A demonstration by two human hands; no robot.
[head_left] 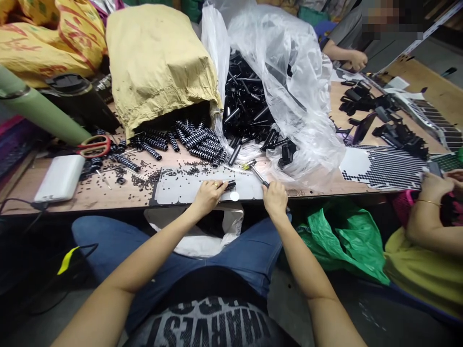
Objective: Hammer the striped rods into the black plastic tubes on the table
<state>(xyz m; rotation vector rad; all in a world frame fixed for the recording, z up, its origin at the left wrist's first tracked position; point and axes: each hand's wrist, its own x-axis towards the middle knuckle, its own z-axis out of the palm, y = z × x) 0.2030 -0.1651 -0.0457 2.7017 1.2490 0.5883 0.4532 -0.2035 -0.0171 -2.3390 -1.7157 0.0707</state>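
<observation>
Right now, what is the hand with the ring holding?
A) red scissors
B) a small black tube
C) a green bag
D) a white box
B: the left hand, ring on one finger, grips a small black tube over the grey sheet; the red scissors lie untouched.

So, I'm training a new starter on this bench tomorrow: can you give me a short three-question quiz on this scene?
1. True or false: the left hand holds a small black part.
2. What does the right hand hold? A) scissors B) screwdriver C) tape
3. Which bag holds the plain black tubes: paper or plastic?

Key:
1. True.
2. B, the screwdriver.
3. The plastic bag; the paper bag spills banded ones.
</observation>
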